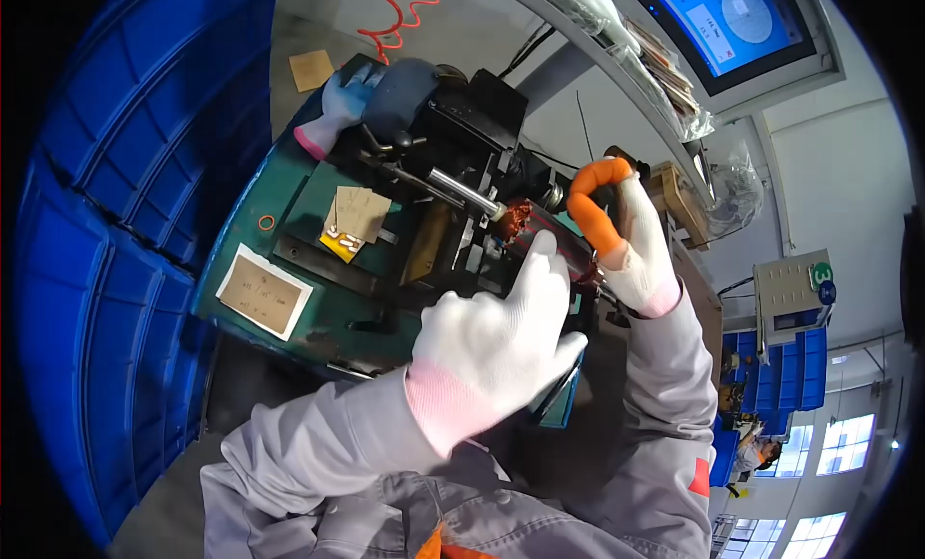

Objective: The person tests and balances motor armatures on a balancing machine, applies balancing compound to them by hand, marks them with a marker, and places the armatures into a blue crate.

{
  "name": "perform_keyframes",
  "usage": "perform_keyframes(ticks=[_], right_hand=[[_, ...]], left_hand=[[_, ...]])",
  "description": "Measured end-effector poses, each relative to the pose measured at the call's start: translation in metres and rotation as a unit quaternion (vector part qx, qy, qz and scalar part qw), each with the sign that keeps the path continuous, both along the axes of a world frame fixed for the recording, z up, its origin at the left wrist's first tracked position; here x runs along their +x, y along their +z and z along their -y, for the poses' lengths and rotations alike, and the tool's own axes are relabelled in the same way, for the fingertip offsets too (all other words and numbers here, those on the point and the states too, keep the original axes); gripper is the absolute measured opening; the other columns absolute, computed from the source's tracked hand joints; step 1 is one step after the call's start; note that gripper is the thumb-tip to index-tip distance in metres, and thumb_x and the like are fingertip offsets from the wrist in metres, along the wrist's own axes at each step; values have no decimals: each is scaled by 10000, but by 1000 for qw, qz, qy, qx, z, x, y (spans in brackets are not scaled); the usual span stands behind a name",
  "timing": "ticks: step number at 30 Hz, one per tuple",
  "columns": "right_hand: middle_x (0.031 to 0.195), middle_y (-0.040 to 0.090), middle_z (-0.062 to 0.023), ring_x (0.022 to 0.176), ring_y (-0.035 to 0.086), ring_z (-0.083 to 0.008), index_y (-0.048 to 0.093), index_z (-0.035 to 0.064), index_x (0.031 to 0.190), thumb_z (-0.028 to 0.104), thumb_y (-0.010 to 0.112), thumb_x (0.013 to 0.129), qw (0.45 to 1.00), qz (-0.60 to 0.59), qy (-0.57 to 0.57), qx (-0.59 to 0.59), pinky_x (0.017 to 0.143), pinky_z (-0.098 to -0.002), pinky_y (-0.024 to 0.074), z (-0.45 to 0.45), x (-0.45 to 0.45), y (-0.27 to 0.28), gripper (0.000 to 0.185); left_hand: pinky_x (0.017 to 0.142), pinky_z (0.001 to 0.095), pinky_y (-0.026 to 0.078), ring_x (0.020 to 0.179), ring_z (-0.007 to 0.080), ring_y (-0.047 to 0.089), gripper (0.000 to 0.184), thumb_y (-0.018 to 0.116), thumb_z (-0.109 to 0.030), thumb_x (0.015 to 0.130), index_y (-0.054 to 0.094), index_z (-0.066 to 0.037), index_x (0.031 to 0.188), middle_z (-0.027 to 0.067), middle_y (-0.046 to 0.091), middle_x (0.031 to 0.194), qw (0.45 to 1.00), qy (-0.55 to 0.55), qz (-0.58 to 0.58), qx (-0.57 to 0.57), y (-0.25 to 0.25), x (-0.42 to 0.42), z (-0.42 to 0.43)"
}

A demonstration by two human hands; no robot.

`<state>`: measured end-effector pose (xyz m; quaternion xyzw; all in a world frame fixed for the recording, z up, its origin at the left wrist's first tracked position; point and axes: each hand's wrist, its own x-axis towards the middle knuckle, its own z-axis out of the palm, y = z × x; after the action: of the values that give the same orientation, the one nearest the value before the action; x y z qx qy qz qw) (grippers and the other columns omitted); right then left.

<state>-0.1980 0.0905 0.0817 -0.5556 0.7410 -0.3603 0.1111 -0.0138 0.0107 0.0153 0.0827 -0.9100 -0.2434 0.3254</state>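
A motor rotor (555, 236) with a dark cylindrical body and reddish copper windings at its ends lies across the machine, in line with a bright metal shaft (462, 191). My left hand (496, 332), in a white knitted glove, has its index finger stretched onto the rotor's near side. Its thumb points away and the other fingers are curled. Beyond the rotor's right end is my right hand (628, 233), gloved in white with orange covers on the thumb and a finger. These curve apart from each other with nothing visible between them.
Blue bins (125, 299) wall the left side. On the green bench (260, 188) lie a handwritten card (264, 291), cardboard pieces (361, 213) and a blue-and-white glove (332, 111). A monitor (723, 24) hangs above; another person (752, 453) is far right.
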Motion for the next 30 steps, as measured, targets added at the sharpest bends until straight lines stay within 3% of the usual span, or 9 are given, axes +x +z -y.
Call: perform_keyframes(ticks=[5, 10, 15, 20, 23, 24, 26, 29, 30], right_hand=[[950, 619, -116, 905, 627, -241, 656, 12, 1010, 52, 717, 842, 997, -64, 35, 26, 844, -331, 476, 15, 1, 4, 184], [864, 619, -95, 728, 627, -206, 746, 54, 998, 50, 722, 832, 988, -139, 68, 13, 660, -289, 486, 24, 4, 1, 167], [821, 594, -88, 700, 608, -206, 759, 61, 996, 56, 724, 813, 983, -161, 79, 25, 628, -304, 474, 25, 2, 2, 185], [889, 629, -126, 755, 620, -275, 758, 43, 1030, -21, 707, 709, 964, -237, 112, 52, 687, -335, 491, 20, 1, 8, 331], [901, 629, -153, 740, 617, -320, 746, 2, 1020, -30, 688, 680, 919, -357, 170, 5, 664, -361, 504, 20, 1, 5, 346], [929, 638, -162, 737, 627, -333, 736, -27, 1005, -27, 692, 653, 914, -361, 184, 15, 631, -380, 506, 22, 2, 8, 354], [903, 615, -149, 781, 629, -316, 710, -10, 1115, 27, 657, 805, 976, -172, 130, 21, 730, -361, 519, 19, 0, 8, 317], [876, 595, -149, 820, 612, -329, 679, 33, 1232, 81, 593, 934, 997, -14, 61, 51, 799, -362, 503, 13, 6, 20, 315], [893, 599, -150, 846, 614, -329, 683, 41, 1229, 80, 590, 937, 991, -76, 92, 54, 808, -370, 503, 14, 3, 14, 309]], left_hand=[[477, 279, 501, 509, 154, 616, 515, 737, -427, 833, 671, -48, 1176, 114, 627, 1327, 1000, -8, -28, 2, -7, 7, 5], [487, 263, 497, 512, 137, 596, 515, 726, -437, 832, 681, -53, 1173, 98, 621, 1355, 1000, 13, -9, -16, -9, 8, 4], [488, 278, 481, 499, 136, 572, 485, 722, -436, 826, 693, -75, 1148, 62, 637, 1344, 999, 32, -23, -21, -14, 6, 2], [478, 294, 468, 503, 153, 584, 397, 738, -414, 819, 685, -100, 1056, 44, 667, 1201, 999, 25, -35, -12, -14, 5, 3], [473, 299, 466, 513, 178, 594, 315, 749, -361, 815, 663, -105, 978, 42, 663, 1018, 1000, 8, 4, -25, -11, 7, 7], [478, 297, 472, 529, 181, 609, 327, 746, -352, 817, 672, -94, 1004, 43, 672, 1058, 1000, 0, -16, -8, -11, 6, 9], [511, 290, 504, 639, 203, 691, 377, 752, -236, 818, 690, -44, 1137, 92, 705, 1144, 998, -27, -51, 32, -5, 13, 14], [562, 291, 540, 733, 227, 733, 444, 730, -72, 811, 660, 8, 1242, 162, 724, 1126, 987, -76, -127, 67, -15, 35, 16], [621, 302, 569, 782, 260, 746, 440, 662, 58, 809, 644, 57, 1248, 195, 737, 1048, 976, -105, -129, 138, -12, 42, 13]])
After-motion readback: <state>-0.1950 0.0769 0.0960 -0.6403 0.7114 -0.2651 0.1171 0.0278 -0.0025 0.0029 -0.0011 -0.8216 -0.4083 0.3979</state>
